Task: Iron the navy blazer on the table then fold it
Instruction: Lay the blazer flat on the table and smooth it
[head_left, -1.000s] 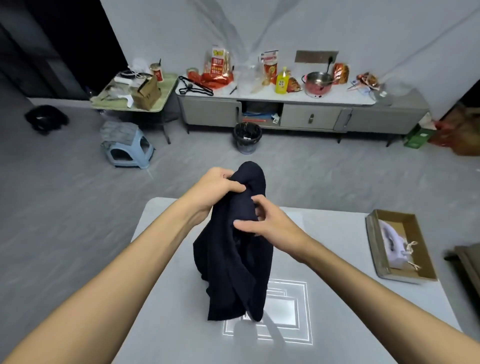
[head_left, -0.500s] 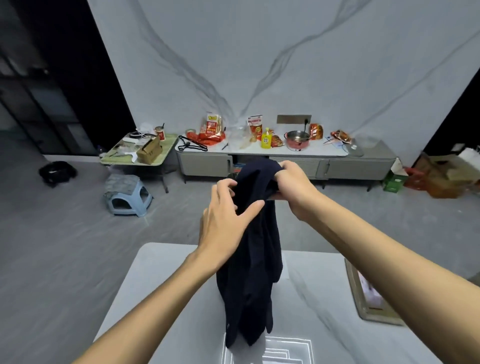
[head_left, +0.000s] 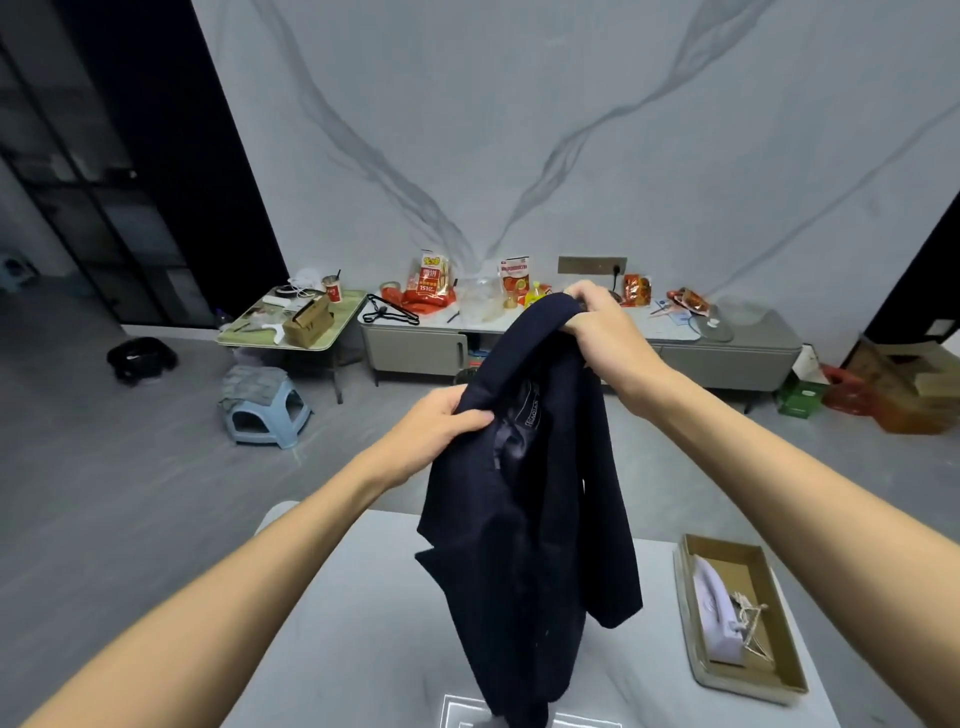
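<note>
Blue stool (head_left: 267, 415) (cloth-topped) near folding table (head_left: 349, 306)

The blazer (head_left: 530, 545) hem off the bottom edge; label (head_left: 535, 413) print too small; right hand (head_left: 610, 338) fingers (head_left: 584, 301) partly behind collar (head_left: 540, 318).

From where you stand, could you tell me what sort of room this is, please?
Probably a home living room: a low sideboard cluttered with snack packets, and a plastic stool.

navy blazer (head_left: 524, 519), plain; pale grey marbled table (head_left: 332, 649); iron (head_left: 719, 618) seemingly lilac; brown tray (head_left: 727, 556); light blue stool (head_left: 267, 415).
</note>
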